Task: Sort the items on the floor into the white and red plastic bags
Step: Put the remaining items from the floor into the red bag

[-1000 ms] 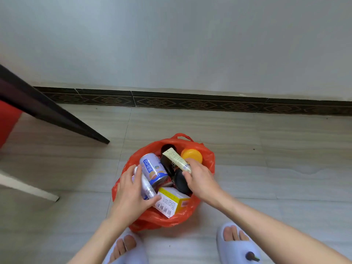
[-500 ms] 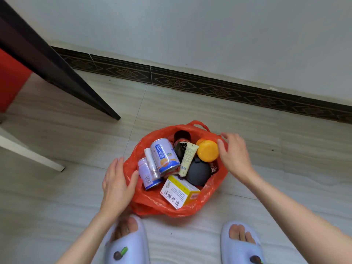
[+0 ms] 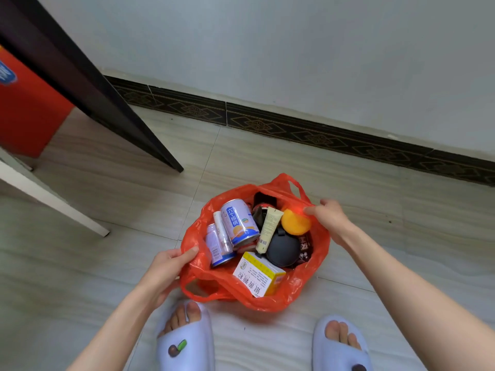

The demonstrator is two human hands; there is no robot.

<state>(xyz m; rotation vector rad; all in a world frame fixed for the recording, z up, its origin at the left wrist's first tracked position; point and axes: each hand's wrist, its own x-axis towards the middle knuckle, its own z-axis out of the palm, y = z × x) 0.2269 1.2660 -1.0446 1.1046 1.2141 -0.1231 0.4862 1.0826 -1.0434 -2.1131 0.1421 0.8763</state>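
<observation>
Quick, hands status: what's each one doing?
Left hand: closed, pinching the near-left rim of the red plastic bag.
Right hand: closed on its far-right rim.

Red plastic bag (image 3: 300,293) on tiled floor (image 3: 401,236), before the wall skirting. In bag: two blue-and-white cans (image 3: 239,223) at left, white tube (image 3: 269,230) in the middle, orange round lid (image 3: 296,222) at right, black round case (image 3: 284,250) below it, yellow-and-white box (image 3: 258,277) nearest. Dark table leg (image 3: 107,103) behind left.

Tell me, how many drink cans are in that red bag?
2. The larger can lies near the bag's middle; a smaller can lies beside it, close to the left hand. The red bag is full, so more may be hidden.
</observation>
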